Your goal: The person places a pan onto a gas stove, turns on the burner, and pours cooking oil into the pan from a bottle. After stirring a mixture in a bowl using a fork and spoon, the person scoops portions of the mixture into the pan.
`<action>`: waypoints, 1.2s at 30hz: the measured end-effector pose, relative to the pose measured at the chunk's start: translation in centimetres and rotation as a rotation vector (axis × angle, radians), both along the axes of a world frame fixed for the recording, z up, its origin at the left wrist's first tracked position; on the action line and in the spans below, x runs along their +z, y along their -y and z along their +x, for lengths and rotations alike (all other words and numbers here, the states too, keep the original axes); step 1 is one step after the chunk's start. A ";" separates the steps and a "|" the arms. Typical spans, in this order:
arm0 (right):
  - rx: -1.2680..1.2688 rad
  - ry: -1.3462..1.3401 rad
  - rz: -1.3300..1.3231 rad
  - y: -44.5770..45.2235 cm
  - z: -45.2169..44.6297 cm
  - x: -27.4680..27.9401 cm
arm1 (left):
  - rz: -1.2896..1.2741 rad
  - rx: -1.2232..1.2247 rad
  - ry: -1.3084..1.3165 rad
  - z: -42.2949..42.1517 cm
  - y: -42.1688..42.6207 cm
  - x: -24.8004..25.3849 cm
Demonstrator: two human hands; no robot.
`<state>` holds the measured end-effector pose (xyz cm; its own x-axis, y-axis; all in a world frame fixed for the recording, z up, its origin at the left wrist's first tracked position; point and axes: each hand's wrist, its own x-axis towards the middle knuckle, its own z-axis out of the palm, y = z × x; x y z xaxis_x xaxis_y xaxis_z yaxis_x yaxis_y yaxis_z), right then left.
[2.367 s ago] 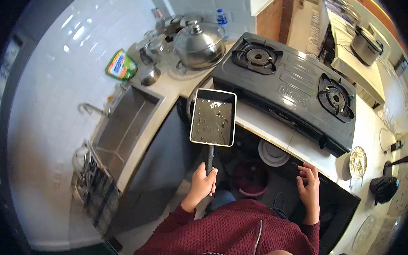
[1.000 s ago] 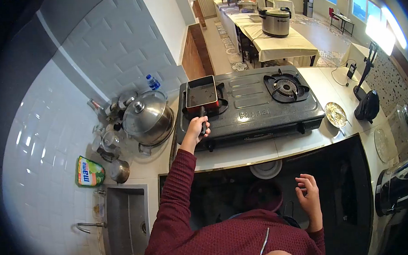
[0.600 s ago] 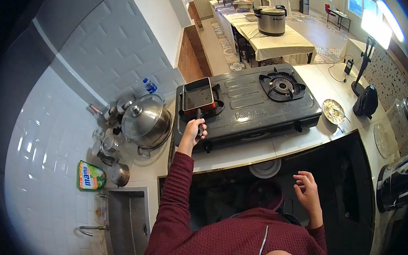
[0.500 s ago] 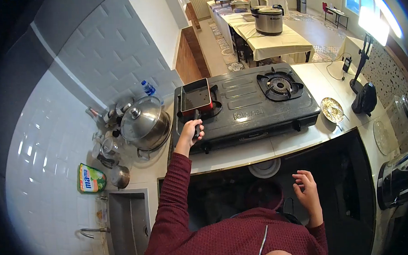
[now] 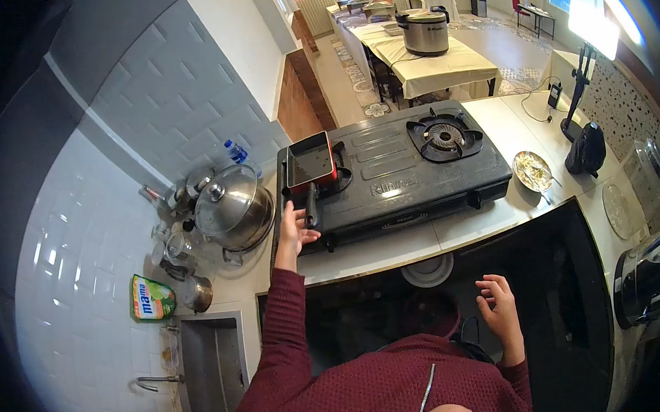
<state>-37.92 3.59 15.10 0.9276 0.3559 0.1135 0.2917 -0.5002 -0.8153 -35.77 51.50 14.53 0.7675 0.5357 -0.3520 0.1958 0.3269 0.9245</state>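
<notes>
A rectangular frying pan (image 5: 311,162), red outside and black inside, sits on the left burner of the black two-burner gas stove (image 5: 387,159). Its black handle (image 5: 312,210) points toward me. Just left of that handle is my left hand (image 5: 294,230), fingers spread and no longer wrapped round it; whether a fingertip still touches I cannot tell. My right hand (image 5: 498,307) hangs in front of the counter, its fingers loosely curled and apart, with nothing in it. To the right of the stove lies a bowl of food (image 5: 532,171) with a utensil resting in it.
A large lidded steel pot (image 5: 234,210) stands left of the stove, with glass jars and a small pot (image 5: 197,293) nearby. A green detergent pouch (image 5: 152,298) leans by the sink (image 5: 213,373). On the right are a black pouch (image 5: 585,149), a lamp (image 5: 585,62) and a kettle (image 5: 646,288).
My left hand has let go of the pan's handle and moved slightly left and down. The pan now sits shifted a little left on the burner. My right hand stays put.
</notes>
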 end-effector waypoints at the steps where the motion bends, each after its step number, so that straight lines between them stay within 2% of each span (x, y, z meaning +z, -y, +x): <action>1: -0.002 -0.007 0.001 0.1 0.0 -0.2 | 0.067 0.037 -0.010 -0.9 0.0 -0.6; 3: 0.003 -0.017 0.005 0.1 0.0 -0.5 | 0.198 0.098 -0.028 -2.8 -0.3 -2.5; 5: 0.012 -0.027 0.007 -0.1 -0.2 -1.1 | 0.428 0.067 -0.066 -4.2 0.0 -5.8; 9: 0.090 -0.032 0.018 -1.5 -0.6 -1.3 | 0.712 0.025 -0.200 -5.3 2.7 -9.3; 10: 0.097 -0.062 0.034 -2.0 -0.8 -1.4 | 0.903 0.037 -0.199 -5.1 3.3 -10.1; 11: 0.117 -0.066 0.038 -2.6 -0.9 -1.5 | 1.208 0.023 -0.265 -5.1 3.9 -10.8; 13: 0.145 -0.071 0.040 -3.3 -1.1 -1.5 | 1.310 0.006 -0.282 -4.8 5.6 -10.8; 16: 0.159 -0.065 0.075 -4.0 -1.4 -1.8 | 1.290 -0.029 -0.304 -4.4 6.6 -11.5; 19: 0.163 -0.100 0.129 -4.2 -1.7 -2.6 | 1.378 -0.005 -0.395 -4.3 6.5 -11.5; 23: 0.118 -0.151 0.149 -3.8 -2.3 -3.7 | 1.441 -0.128 -0.505 -4.1 6.4 -10.9; 26: 0.064 -0.192 0.174 -3.0 -3.1 -4.7 | 1.471 -0.103 -0.549 -3.2 6.2 -11.3; 30: 0.018 -0.180 0.164 -1.1 -4.0 -5.1 | 1.422 -0.079 -0.671 -2.2 7.8 -9.1; 33: 0.002 -0.146 0.160 0.2 -4.0 -5.3 | 1.532 -0.041 -0.614 -1.9 7.5 -9.7; 36: 0.012 -0.142 0.168 1.7 -3.7 -4.9 | 1.406 -0.065 -0.763 -0.9 7.6 -8.9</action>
